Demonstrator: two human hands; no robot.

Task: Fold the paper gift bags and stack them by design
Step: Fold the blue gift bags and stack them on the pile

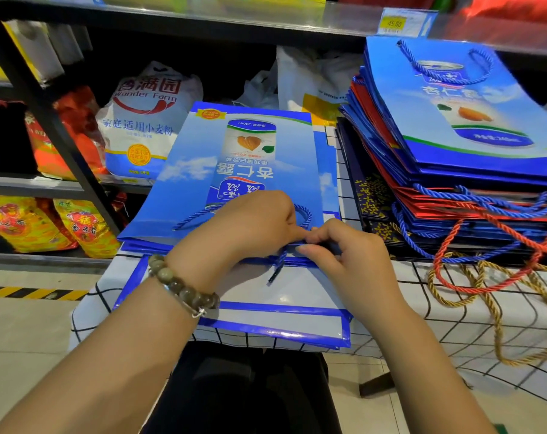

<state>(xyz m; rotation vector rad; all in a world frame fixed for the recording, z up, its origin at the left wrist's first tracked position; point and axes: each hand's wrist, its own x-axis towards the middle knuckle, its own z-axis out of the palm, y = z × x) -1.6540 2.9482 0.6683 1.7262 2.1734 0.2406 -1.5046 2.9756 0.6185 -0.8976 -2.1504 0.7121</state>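
Note:
A flattened blue gift bag (234,164) with a printed can lies on top of other blue bags in front of me on a checked cloth. My left hand (250,223) is curled over its near edge, fingers on the blue rope handle (303,214). My right hand (344,249) pinches the bag's near edge beside the left hand. A second loose handle cord (277,266) hangs below the hands. A lower blue-and-white bag (281,311) sticks out toward me. On the right rises a tall stack of folded blue and red bags (454,133).
The checked tablecloth (469,324) drops off at the front edge. Red, blue and gold rope handles (485,277) spill from the right stack. A metal shelf (62,183) on the left holds flour sacks and red and yellow packets. Another shelf runs overhead.

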